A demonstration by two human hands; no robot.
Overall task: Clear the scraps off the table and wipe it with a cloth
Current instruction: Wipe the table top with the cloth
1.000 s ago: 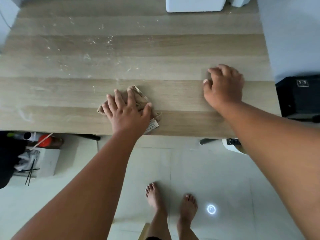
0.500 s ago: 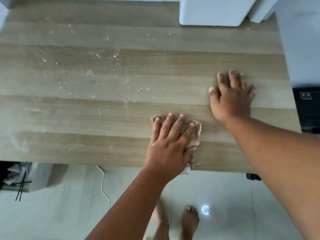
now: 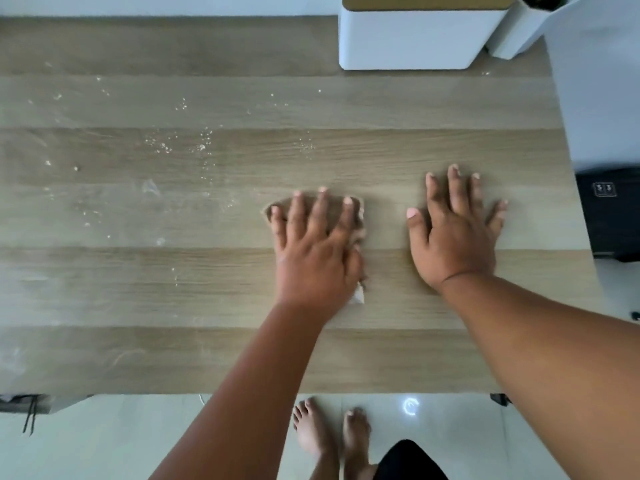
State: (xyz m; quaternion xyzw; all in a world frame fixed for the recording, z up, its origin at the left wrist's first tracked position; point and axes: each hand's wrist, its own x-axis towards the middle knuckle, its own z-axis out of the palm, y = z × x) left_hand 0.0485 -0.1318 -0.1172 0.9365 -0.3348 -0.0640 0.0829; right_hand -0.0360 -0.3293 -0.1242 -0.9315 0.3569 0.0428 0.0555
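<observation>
My left hand (image 3: 317,252) lies flat with spread fingers on a brown cloth (image 3: 356,221), pressing it onto the wooden table (image 3: 207,289) near the middle. Most of the cloth is hidden under the hand; a pale label corner sticks out by the wrist. My right hand (image 3: 453,233) rests palm down and empty on the table just right of the cloth. Pale crumbs and scraps (image 3: 202,147) are scattered over the left and far part of the table, with whitish smears at the left.
A white box (image 3: 412,39) stands at the table's far edge, with a second white container (image 3: 530,26) beside it. A black case (image 3: 613,213) sits off the right edge. My bare feet (image 3: 332,434) stand on pale floor tiles below the near edge.
My left hand has slid the cloth from the near edge to the right and farther onto the table. My right hand has opened from curled to flat. The view has shifted toward the far edge.
</observation>
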